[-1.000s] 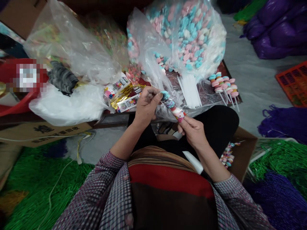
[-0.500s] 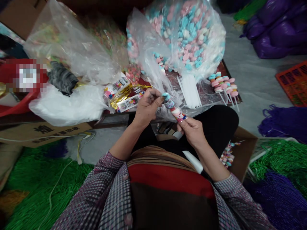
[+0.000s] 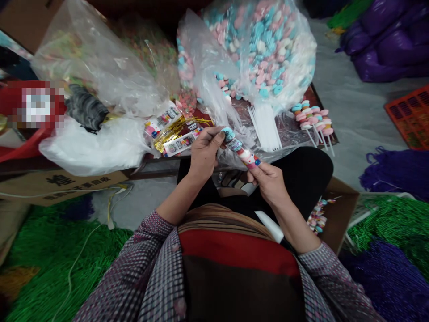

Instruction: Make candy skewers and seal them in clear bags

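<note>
A candy skewer (image 3: 241, 151) in a printed clear wrapper is held slantwise between my two hands, above my lap. My left hand (image 3: 205, 150) pinches its upper end, beside a blue candy. Around the lower end, the fingers of my right hand (image 3: 269, 179) are closed. Printed wrappers (image 3: 179, 144) and gold twist ties (image 3: 163, 139) lie just left of my left hand. Beyond my hands a bundle of white sticks (image 3: 264, 127) rests on the table. Several candy skewers without wrappers (image 3: 313, 118) lie at the table's right corner.
A big clear bag of pink, blue and white candies (image 3: 268, 53) stands at the back. Another clear bag (image 3: 100, 62) and a white plastic bag (image 3: 97, 150) are on the left. At my right knee, an open cardboard box (image 3: 342, 214) holds finished-looking skewers. An orange crate (image 3: 410, 116) sits farther right.
My left hand has shifted slightly at the skewer's upper end, where more of the blue candy shows. The right hand keeps its hold almost unmoved.
</note>
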Action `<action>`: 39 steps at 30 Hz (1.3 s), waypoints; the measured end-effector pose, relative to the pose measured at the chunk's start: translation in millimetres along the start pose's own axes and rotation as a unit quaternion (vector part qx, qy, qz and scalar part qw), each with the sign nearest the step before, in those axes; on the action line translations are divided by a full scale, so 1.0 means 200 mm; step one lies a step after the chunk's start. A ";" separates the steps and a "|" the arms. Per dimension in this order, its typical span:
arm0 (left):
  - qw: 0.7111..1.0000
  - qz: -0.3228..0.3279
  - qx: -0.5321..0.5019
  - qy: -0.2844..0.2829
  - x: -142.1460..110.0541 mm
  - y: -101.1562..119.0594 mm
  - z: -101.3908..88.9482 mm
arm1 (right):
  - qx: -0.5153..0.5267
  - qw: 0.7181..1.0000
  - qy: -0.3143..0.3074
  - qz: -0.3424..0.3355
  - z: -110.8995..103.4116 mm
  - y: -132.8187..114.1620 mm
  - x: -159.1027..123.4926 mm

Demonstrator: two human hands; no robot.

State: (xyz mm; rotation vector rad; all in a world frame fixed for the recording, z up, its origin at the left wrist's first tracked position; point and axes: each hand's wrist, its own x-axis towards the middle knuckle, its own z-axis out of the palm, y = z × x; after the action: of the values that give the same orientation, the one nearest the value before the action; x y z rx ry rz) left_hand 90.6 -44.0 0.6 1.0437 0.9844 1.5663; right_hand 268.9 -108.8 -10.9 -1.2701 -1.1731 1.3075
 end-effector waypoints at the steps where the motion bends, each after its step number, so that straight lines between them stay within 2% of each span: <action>1: 1.000 -0.002 0.006 0.002 0.00 0.00 0.00 | -0.005 1.000 -0.002 -0.001 0.00 0.00 0.00; 7: 1.000 0.018 0.012 -0.015 0.02 0.02 0.00 | -0.014 1.000 -0.007 -0.004 -0.02 0.00 0.01; 14: 0.995 0.066 0.065 -0.022 0.03 0.03 -0.02 | -0.018 1.000 -0.010 -0.008 -0.02 0.02 0.01; 20: 0.996 0.057 0.070 -0.006 0.04 0.02 -0.02 | -0.013 1.000 -0.012 0.003 -0.02 0.01 0.01; 24: 0.992 0.059 0.099 -0.051 0.04 0.03 -0.03 | -0.004 1.000 -0.003 0.004 -0.02 0.02 0.01; 29: 0.984 0.102 0.123 -0.082 0.03 0.03 -0.03 | 0.003 1.000 0.008 0.004 -0.02 0.04 0.02; 36: 0.967 0.143 0.205 -0.041 -0.01 -0.01 -0.04 | -0.002 1.000 0.011 0.009 -0.01 0.02 0.01; 39: 0.971 0.149 0.178 -0.051 -0.01 -0.02 -0.04 | -0.021 1.000 0.007 0.010 -0.01 0.00 0.00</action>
State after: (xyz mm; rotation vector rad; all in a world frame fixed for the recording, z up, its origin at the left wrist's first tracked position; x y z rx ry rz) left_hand 83.7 -45.4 -5.5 1.5672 1.0999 1.5871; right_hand 270.7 -109.5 -10.3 -1.3224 -1.1874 1.2922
